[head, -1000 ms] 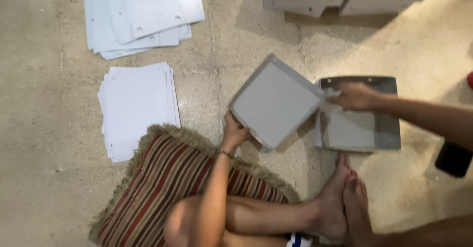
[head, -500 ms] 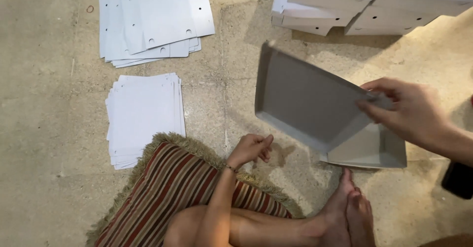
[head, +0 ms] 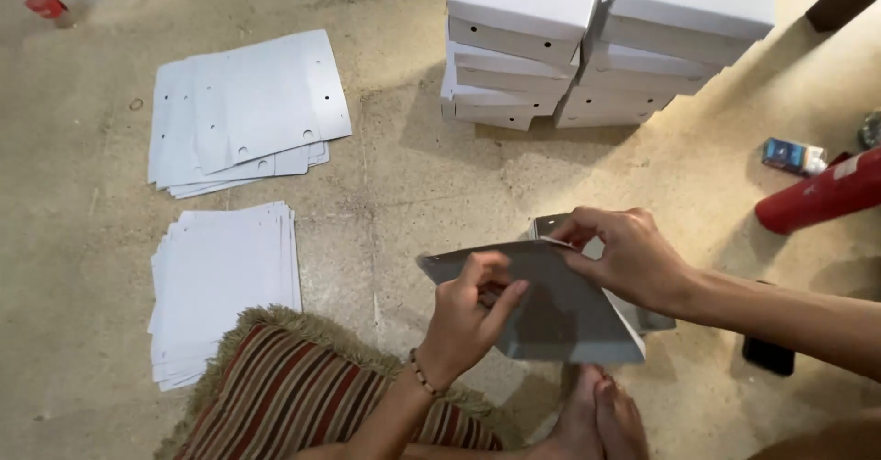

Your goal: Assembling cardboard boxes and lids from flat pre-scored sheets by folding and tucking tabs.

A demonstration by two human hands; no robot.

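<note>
Since half a second ago the left hand (head: 473, 318) has come up off the floor and joined the grey cardboard sheet (head: 551, 308), fingers pinching its near edge — the right hand (head: 629, 258) pinches the top corner. The sheet hangs tilted above the bare feet (head: 601, 419), beside a striped cushion (head: 303, 396). Farther out lie white flat sheets (head: 225, 286) and stacked white boxes (head: 596, 42).

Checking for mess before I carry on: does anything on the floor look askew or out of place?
The upper stack of white punched sheets is fanned out and skewed, unlike the squarer stack below it. A red cylinder lies on its side at right.
</note>
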